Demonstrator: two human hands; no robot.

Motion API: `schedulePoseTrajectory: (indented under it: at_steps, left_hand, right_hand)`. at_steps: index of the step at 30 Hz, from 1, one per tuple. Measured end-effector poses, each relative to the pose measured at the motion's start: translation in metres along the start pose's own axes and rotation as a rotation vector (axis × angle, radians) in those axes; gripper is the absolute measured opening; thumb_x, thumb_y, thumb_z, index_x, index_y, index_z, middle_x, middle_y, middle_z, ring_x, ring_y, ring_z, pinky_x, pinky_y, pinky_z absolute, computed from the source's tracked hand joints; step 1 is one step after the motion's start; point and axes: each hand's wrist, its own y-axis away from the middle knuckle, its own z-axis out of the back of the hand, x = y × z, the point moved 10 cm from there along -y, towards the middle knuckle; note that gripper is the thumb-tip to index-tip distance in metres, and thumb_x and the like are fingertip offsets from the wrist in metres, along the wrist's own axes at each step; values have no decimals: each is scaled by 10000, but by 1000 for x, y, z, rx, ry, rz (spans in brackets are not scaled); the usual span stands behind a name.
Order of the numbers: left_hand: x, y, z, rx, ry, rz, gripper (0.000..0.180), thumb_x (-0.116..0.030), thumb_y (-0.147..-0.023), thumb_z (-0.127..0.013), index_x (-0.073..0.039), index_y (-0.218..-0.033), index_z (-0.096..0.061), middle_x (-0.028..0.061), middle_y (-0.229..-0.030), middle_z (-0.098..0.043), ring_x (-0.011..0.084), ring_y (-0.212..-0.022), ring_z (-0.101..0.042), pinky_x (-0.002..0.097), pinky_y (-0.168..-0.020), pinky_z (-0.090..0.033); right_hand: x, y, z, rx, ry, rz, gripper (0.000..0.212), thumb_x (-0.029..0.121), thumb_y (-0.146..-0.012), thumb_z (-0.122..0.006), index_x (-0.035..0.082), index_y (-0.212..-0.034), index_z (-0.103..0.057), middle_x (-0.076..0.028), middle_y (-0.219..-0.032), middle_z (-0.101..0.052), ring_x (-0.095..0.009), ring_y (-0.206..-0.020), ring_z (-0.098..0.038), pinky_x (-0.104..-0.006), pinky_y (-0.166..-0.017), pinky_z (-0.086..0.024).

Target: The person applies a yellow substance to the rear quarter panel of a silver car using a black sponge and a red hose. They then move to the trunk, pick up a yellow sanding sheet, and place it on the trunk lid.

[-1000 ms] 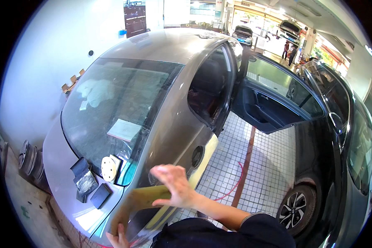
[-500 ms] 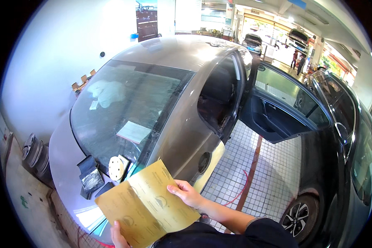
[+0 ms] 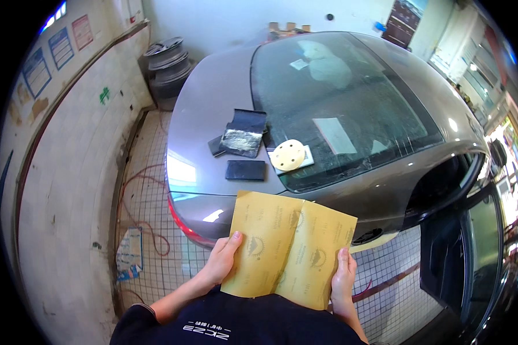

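Note:
A sheet of sandpaper (image 3: 265, 241), its yellow-brown printed back facing up, spreads between my hands with a crease down its middle. My left hand (image 3: 220, 259) pinches the left edge, thumb on top. Along the opposite edge, my right hand (image 3: 343, 276) grips the paper with its thumb in front. Beyond it, a pale round sanding disc with holes (image 3: 288, 154) rests on a small white item on the grey car (image 3: 213, 92). A black rectangular block (image 3: 246, 170) lies beside the disc. Behind the block is a dark folded piece with a whitish, dusty patch (image 3: 243, 139).
The car's rear window (image 3: 351, 86) slopes away to the right. An open car door (image 3: 443, 259) stands at the lower right. Stacked wheel rims (image 3: 168, 63) are by the wall at far left. A red hose (image 3: 133, 213) runs over the tiled floor.
My view has swung left toward the car's rear. The sandpaper has come round from a slant to nearly level, and my hands now hold its opposite side edges.

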Motion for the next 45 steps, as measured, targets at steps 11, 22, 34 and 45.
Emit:
schedulePoseTrajectory:
  at_steps: [11,22,34,45]
  left_hand:
    - [-8,24,31,-157,-78,-173,505,-358,-1154,-412,71,-1157,-679,51,-1007,-733,94,-896,-632,285,-805,-520]
    - [-9,73,210,-897,215,-458,477,-366,-1136,-459,63,-1141,-670,81,-1014,-730,112,-894,-657,286,-788,-530]
    - [35,119,263,-925,309,-411,501,-387,-1132,-451,61,-1278,-624,115,-1162,-726,160,-1005,-706,300,-891,-549]
    - [64,167,299,-990,329,-388,479,-373,-1126,-460,52,-1249,-642,110,-1109,-736,161,-969,-703,300,-864,-545]
  right_hand:
    - [17,7,-35,31,149,109,461,324,-1152,-423,-73,-1140,-656,-97,-1046,-711,-137,-922,-632,-294,-818,-513]
    - [110,-185,1,-133,261,502,489,362,-1134,-461,-72,-1326,-576,-168,-1289,-656,-233,-1114,-647,-359,-967,-515]
    - [75,-234,-338,481,1471,1161,818,97,-766,-818,170,-1502,-467,-148,-1497,-494,-382,-1402,-451,-539,-1105,-391]
    - [-53,-283,-443,1062,2032,1076,1225,-29,-713,-765,359,-1677,-117,-145,-1704,-272,-346,-1568,-276,-635,-1205,-290]
